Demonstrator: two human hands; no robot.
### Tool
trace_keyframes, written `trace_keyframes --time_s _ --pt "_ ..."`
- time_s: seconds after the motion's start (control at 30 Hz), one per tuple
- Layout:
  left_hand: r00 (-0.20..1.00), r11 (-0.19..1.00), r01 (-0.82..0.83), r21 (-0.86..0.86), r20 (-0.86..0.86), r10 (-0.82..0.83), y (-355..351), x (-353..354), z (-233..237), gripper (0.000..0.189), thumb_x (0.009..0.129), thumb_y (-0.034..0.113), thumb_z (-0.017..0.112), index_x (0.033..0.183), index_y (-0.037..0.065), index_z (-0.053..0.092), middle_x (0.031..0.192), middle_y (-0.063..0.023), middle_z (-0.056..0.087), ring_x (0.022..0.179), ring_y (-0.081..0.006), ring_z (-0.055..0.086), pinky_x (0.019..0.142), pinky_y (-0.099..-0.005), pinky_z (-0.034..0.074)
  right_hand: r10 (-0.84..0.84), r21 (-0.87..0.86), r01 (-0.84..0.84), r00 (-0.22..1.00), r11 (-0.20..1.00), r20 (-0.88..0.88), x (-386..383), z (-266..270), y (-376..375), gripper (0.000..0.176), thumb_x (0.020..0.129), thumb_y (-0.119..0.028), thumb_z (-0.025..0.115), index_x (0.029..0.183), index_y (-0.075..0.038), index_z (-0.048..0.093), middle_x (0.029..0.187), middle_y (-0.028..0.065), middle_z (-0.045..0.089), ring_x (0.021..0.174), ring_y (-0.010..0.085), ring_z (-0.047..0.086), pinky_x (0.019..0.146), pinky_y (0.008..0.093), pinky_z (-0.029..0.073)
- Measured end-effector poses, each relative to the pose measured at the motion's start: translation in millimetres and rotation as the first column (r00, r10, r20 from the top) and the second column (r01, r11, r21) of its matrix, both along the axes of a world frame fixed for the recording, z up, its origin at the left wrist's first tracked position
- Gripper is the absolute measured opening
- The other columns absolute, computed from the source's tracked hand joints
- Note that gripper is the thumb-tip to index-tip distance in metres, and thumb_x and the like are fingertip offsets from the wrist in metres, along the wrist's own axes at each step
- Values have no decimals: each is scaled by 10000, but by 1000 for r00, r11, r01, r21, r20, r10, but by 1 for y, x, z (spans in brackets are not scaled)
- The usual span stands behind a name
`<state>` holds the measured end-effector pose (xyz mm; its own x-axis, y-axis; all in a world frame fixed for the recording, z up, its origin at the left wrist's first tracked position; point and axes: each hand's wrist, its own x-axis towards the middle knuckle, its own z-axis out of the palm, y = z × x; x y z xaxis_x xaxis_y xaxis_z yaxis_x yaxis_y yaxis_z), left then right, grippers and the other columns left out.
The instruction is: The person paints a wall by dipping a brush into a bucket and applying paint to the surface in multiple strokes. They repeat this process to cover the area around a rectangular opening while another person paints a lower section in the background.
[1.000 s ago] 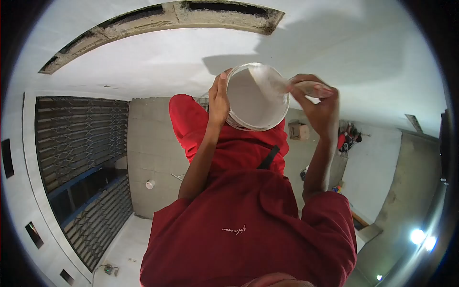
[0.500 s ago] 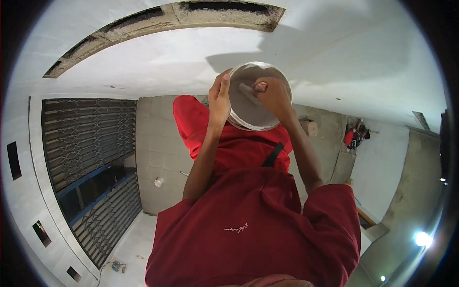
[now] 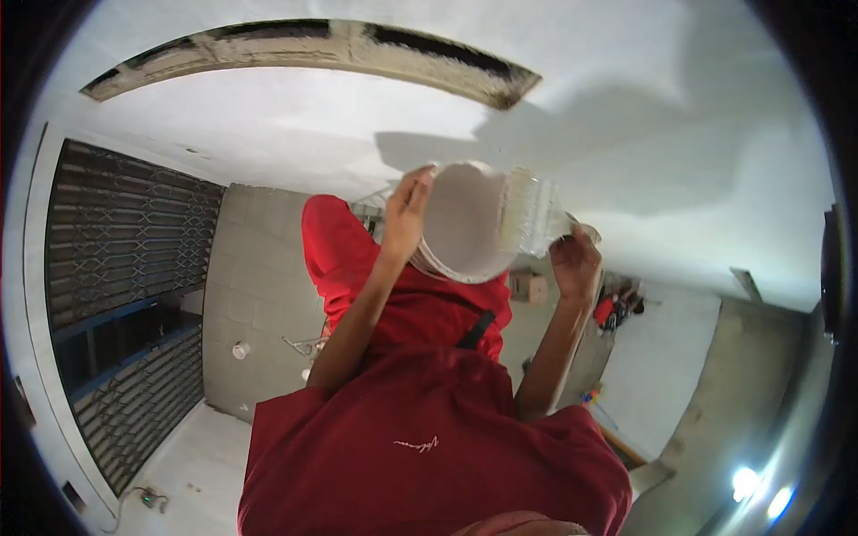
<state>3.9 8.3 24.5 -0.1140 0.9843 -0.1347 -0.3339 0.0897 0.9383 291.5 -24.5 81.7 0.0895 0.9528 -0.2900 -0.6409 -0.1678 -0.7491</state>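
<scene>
My left hand (image 3: 405,217) grips the left rim of a white bucket (image 3: 445,255), which is tilted so its pale inside shows above my red trousers. In my right hand (image 3: 575,261) is a wide paintbrush (image 3: 527,213), held by its handle. Its thick, whitish wet-looking bristles overlap the bucket's right rim in this view. Part of the handle is hidden behind my fingers.
A white wall (image 3: 617,143) rises close in front, with a long rough slot (image 3: 349,46) cut in it. Folding metal gates (image 3: 134,232) stand at left. On the tiled floor (image 3: 255,277) are a small white pot (image 3: 240,350) and a brownish box (image 3: 529,286).
My right hand has come out of the bucket and moved right, bringing the paintbrush out over the rim. My left hand still holds the bucket, which sits lower in view.
</scene>
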Motion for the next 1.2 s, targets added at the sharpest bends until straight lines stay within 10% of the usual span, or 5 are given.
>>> trace_keyframes --time_s 0.2,0.33,0.8,1.07,1.2 --pt "994 997 -37 75 -101 44 -3 2 -3 320 902 195 636 1176 36 589 1101 -86 636 1033 -161 572 906 -288 437 -47 478 -105 954 872 295 -91 78 79 306 857 -82 634 1125 60 593 1106 148 625 974 225 622 874 344 521" --pt "997 994 -37 100 -61 43 -4 -1 2 315 897 176 632 1158 6 586 1107 -119 636 1049 -197 594 910 -296 448 -455 646 -458 465 611 760 -189 169 141 185 824 -43 701 995 25 675 925 64 680 832 98 603 765 230 501" --pt "994 986 -69 153 -73 80 -1 6 -19 367 886 228 644 1172 10 573 1110 -159 640 1058 -250 613 912 -319 463 -951 667 -725 55 171 304 -306 282 241 238 742 -125 674 978 -101 678 823 81 655 702 248 655 630 371 527" --pt "996 989 -37 144 -74 48 0 1 -12 386 892 251 644 1176 0 571 1128 -161 633 1063 -238 607 915 -312 457 -978 247 -955 -192 166 -83 -323 118 268 207 763 -94 603 957 -23 590 973 210 608 867 286 628 622 324 559" --pt "997 993 -16 113 -77 25 -4 -2 -5 389 886 237 658 1173 -13 574 1131 -149 632 1056 -214 603 912 -304 456 -804 209 -957 -39 200 593 -332 109 250 163 782 -92 608 932 -48 652 852 150 638 732 258 635 569 375 523"
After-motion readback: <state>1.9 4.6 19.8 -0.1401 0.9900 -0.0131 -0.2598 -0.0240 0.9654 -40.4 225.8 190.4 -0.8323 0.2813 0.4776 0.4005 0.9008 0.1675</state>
